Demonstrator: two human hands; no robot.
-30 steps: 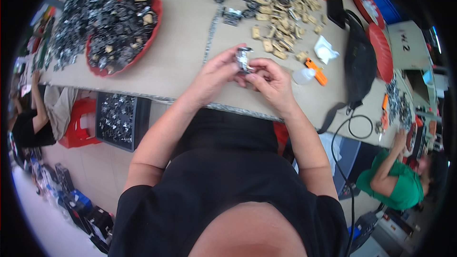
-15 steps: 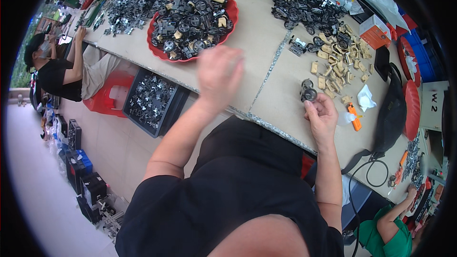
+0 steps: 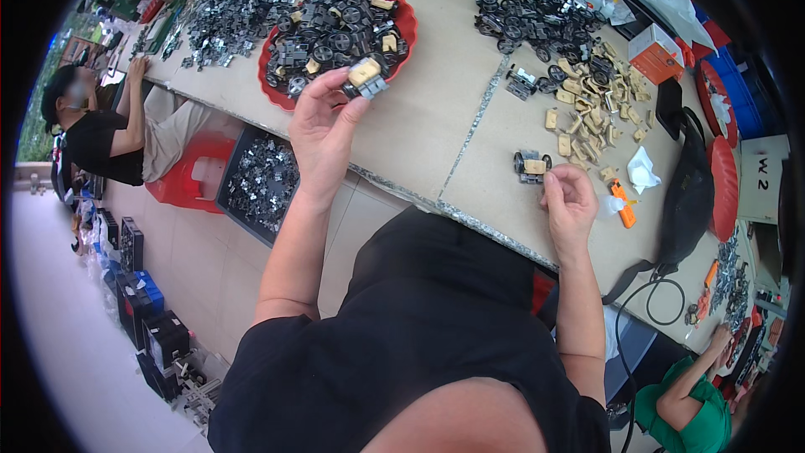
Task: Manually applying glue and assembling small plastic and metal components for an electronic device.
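Observation:
My left hand [image 3: 324, 138] pinches a small wheeled toy chassis with a tan block [image 3: 365, 74] on it, held over the near edge of a red scalloped bowl [image 3: 409, 17]. The bowl is heaped with dark wheeled chassis, a few with tan blocks. Farther right, my right hand [image 3: 573, 205] has thumb and forefinger closed at the edge of another wheeled chassis [image 3: 531, 167], its tan block facing up, just above or on the table. Loose tan blocks [image 3: 579, 134] lie beyond that hand, beside a pile of black wheeled chassis [image 3: 524, 21].
An orange tool [image 3: 623, 205], a crumpled white tissue [image 3: 644, 169] and a black bag [image 3: 683, 176] lie at right. Small metal parts [image 3: 243, 8] pile up at far left. Below the table edge stands a grey bin [image 3: 260, 176]. Other people sit at left and lower right.
My left hand has shifted left and now shows a chassis with a tan block. The chassis at my right hand has turned from wheel-on to tan block upward.

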